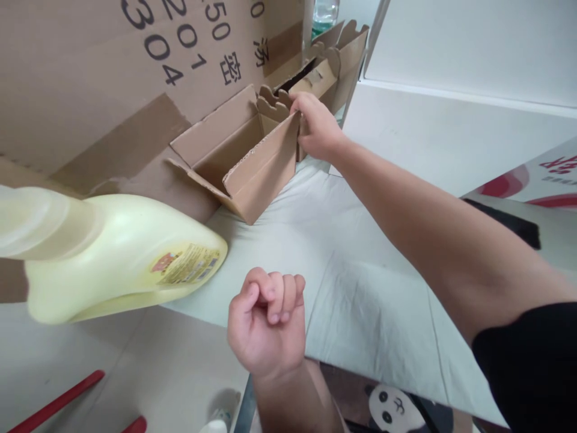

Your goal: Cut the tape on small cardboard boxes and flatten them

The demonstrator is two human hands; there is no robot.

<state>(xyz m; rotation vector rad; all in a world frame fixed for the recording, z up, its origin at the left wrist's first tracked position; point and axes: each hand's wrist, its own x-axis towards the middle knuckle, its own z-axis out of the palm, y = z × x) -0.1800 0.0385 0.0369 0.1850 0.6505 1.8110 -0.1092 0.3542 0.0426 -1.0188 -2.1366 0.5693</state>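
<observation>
My right hand (318,125) reaches to the far end of a small open cardboard box (265,177), its fingers closed on the corner there. The box's flaps stand up around a bare brown inside, and its end flaps have wavy cut edges. A second cardboard box (351,60) with similar wavy flaps stands just behind that hand. In front, my left hand (269,322) is held palm up with its fingers curled into a fist, apart from the box, and nothing shows in it.
A large printed carton (112,72) rises behind the small box. At the left stands a pale yellow jug (121,252) with a label. Pale green cloth (360,288) covers the surface. A clear bottle (324,15) stands at the back, and a white panel (473,48) at the right.
</observation>
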